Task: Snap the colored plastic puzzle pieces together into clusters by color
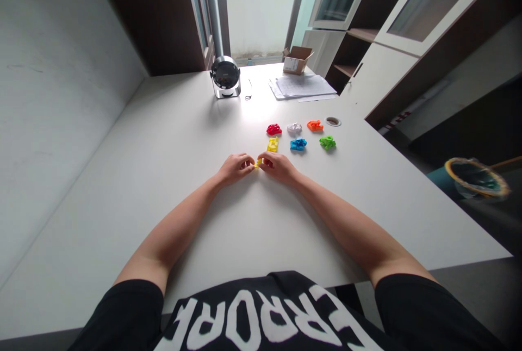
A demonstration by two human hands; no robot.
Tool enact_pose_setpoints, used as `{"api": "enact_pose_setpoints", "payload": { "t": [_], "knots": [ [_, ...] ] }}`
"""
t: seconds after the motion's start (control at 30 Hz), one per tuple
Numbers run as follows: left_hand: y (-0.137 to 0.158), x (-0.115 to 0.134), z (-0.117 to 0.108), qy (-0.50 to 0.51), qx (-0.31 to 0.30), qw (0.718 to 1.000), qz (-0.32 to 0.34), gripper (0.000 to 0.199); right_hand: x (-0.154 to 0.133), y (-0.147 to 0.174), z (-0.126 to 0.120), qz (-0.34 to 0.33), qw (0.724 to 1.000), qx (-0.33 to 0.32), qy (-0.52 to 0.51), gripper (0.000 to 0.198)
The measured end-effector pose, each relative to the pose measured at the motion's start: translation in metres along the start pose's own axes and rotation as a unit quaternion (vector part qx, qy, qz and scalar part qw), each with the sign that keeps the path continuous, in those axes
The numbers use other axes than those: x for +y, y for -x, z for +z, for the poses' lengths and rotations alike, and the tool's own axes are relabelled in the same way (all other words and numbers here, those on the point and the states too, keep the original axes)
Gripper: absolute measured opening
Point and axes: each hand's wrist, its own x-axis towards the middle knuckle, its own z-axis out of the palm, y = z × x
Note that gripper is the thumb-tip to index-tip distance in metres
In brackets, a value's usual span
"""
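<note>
My left hand (pixel 236 168) and my right hand (pixel 279 167) meet just above the white table, fingertips close together. Between them is a small yellow plastic piece (pixel 258 164), pinched from both sides; the fingers cover most of it, so its exact shape is hidden. Just beyond my right hand lies a larger yellow plastic part (pixel 273 144). Around it sit small piles of plastic parts: red (pixel 274 129), white (pixel 294 128), orange (pixel 315 125), blue (pixel 298 144) and green (pixel 327 142).
The white table (pixel 163 133) meets a wall on the left. Toward the back stand a small round fan (pixel 226 76), papers (pixel 305 86) and an open cardboard box (pixel 297 60). A round grommet (pixel 333 121) lies right of the orange parts. A bin (pixel 475 179) stands beyond the right edge.
</note>
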Motion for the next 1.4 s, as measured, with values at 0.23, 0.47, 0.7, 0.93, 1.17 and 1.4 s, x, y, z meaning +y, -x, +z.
{"api": "enact_pose_setpoints", "payload": {
  "t": [0.23,0.47,0.7,0.93,1.17,1.4],
  "knots": [
    [-0.0001,-0.0005,0.0000,-0.001,-0.004,1.000,0.001,0.018,0.0030,-0.0003,0.0023,0.000,1.000,0.000,0.004,0.020],
    [0.0008,0.0002,-0.0006,-0.003,-0.003,1.000,0.004,0.017,0.0041,-0.0004,0.0032,-0.001,1.000,0.004,0.006,0.019],
    [0.0004,0.0007,-0.0008,-0.005,-0.004,1.000,0.000,0.018,0.0024,0.0000,0.0018,-0.004,1.000,0.001,0.006,0.019],
    [0.0002,0.0001,-0.0007,0.000,-0.005,1.000,0.005,0.017,0.0024,-0.0007,0.0014,-0.009,1.000,0.000,0.007,0.021],
    [0.0003,0.0004,-0.0012,0.001,-0.008,1.000,0.006,0.018,0.0023,0.0000,0.0015,-0.007,1.000,0.002,0.012,0.021],
    [-0.0001,0.0002,-0.0012,0.002,-0.008,1.000,0.004,0.018,0.0030,-0.0008,0.0019,-0.005,1.000,-0.001,0.010,0.020]
  ]
}}
